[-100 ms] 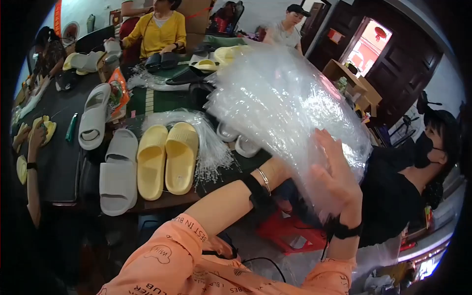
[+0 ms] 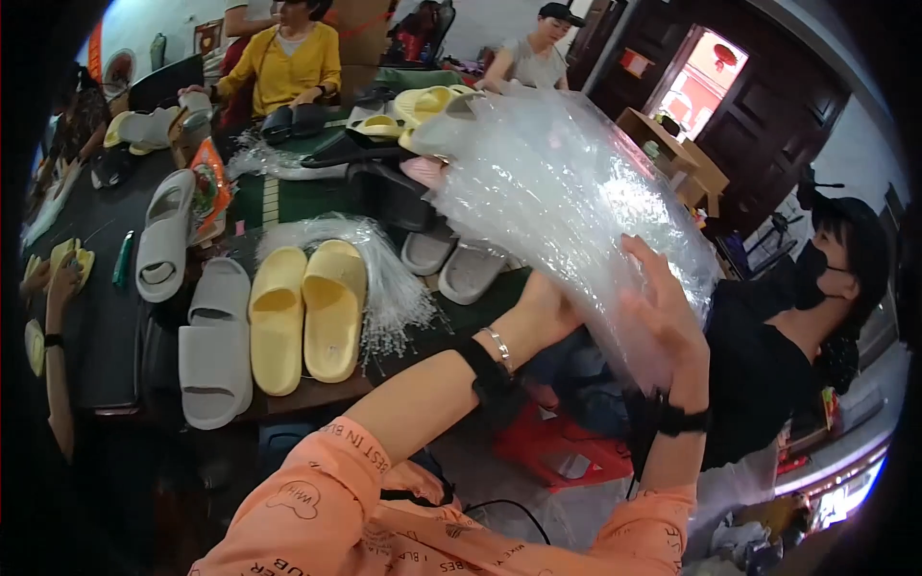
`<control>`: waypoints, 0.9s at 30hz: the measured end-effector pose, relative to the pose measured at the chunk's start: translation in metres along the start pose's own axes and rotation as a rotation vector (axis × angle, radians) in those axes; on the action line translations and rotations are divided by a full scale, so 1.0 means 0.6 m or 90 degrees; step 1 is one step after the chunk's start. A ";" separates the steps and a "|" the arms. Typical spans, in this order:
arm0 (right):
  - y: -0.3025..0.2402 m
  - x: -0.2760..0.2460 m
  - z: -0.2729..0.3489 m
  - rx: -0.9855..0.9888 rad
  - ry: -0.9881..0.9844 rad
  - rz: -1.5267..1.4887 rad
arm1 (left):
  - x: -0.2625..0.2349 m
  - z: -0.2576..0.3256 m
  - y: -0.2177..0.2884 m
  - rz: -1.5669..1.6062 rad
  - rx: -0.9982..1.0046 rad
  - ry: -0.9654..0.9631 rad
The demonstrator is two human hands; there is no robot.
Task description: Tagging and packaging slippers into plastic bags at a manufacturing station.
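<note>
One head-worn fisheye looks down across the table.

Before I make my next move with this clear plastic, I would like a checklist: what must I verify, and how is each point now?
1. Right hand at the clear plastic: ok, its fingers are spread against it.
2. Left hand grip: cannot tell, the plastic hides its fingers.
3. Layers lined up: not ok, their edges are staggered on the left side.
4. Yellow slippers side by side on the table: ok.
5. Gap between plastic and the neighbour in black: cannot tell from this one view.
</note>
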State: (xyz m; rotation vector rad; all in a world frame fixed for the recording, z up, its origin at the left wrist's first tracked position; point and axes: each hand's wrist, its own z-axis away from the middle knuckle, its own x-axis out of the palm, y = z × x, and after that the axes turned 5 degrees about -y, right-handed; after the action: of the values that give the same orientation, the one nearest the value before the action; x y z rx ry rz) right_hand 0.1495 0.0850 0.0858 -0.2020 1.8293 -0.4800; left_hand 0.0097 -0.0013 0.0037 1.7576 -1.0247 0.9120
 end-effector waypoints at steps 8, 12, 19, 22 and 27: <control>0.190 -0.116 0.043 0.090 0.089 0.434 | -0.033 0.133 -0.001 -0.195 -0.268 0.149; 0.034 -0.053 0.015 -0.102 0.234 0.550 | -0.055 0.266 0.040 -0.310 -0.396 0.155; -0.046 0.337 0.209 0.046 -0.544 -0.031 | -0.061 0.523 0.091 -0.707 -0.546 0.258; -0.076 0.432 0.318 0.232 -0.861 -0.100 | -0.074 0.525 0.064 -0.837 -0.478 0.145; -0.150 0.442 0.369 0.260 -0.851 -0.068 | -0.075 0.467 -0.006 -1.083 -0.372 -0.199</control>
State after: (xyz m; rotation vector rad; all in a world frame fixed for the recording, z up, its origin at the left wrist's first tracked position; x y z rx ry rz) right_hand 0.2671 -0.1440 -0.1615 -0.2496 0.4061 -0.5720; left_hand 0.0394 -0.2479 -0.1328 1.5259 0.2646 -0.6794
